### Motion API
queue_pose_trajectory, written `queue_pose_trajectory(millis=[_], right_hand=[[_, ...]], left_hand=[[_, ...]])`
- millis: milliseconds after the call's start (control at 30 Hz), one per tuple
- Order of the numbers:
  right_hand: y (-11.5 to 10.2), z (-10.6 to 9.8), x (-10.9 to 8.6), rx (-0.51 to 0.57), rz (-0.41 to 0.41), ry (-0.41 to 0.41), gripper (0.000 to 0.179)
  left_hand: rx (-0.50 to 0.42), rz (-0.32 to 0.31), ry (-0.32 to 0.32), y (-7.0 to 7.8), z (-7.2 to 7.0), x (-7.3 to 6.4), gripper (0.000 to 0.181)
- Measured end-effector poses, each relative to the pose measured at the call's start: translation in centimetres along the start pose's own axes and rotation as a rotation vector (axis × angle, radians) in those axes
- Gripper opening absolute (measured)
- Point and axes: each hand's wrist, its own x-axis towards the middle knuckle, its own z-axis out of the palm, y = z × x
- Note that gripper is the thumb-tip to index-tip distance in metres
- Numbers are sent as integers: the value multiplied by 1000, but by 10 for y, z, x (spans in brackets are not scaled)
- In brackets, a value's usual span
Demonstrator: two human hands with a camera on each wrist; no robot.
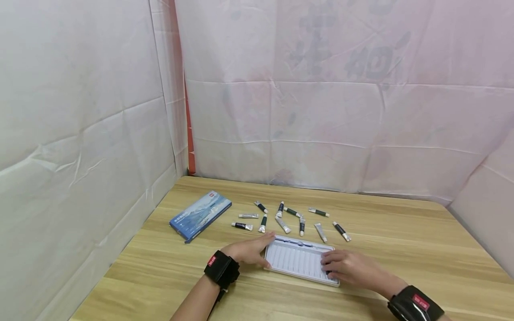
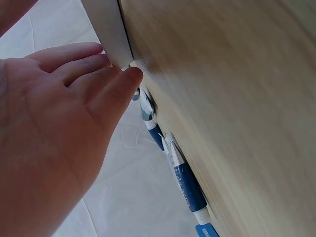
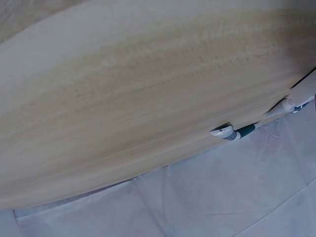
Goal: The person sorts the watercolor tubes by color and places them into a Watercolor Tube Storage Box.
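Observation:
A white plastic tray with a row of narrow slots lies on the table; a thin dark paintbrush lies along its far side. My left hand steadies the tray's left end, thumb near one corner and fingertips near the other. In the left wrist view, its fingers look nearly straight against the tray's side. Over the tray's right end, my right hand pinches a small dark paint tube, mostly hidden by the fingers. The right wrist view does not show that hand's fingers.
Several small paint tubes, some dark-labelled and some silvery, lie scattered beyond the tray. A blue flat box with a mountain picture lies at the far left of the wooden table. Pale sheets hang behind and beside it.

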Motion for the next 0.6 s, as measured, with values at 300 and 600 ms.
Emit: queue_pose_trajectory(millis=[300,600], right_hand=[[-3,-3,4,46,52,-9,18],[-2,-8,12,173,209,-7,19]], left_hand=[[-6,2,-4,0,0,0,86],[2,20,2,-1,0,-1,85]])
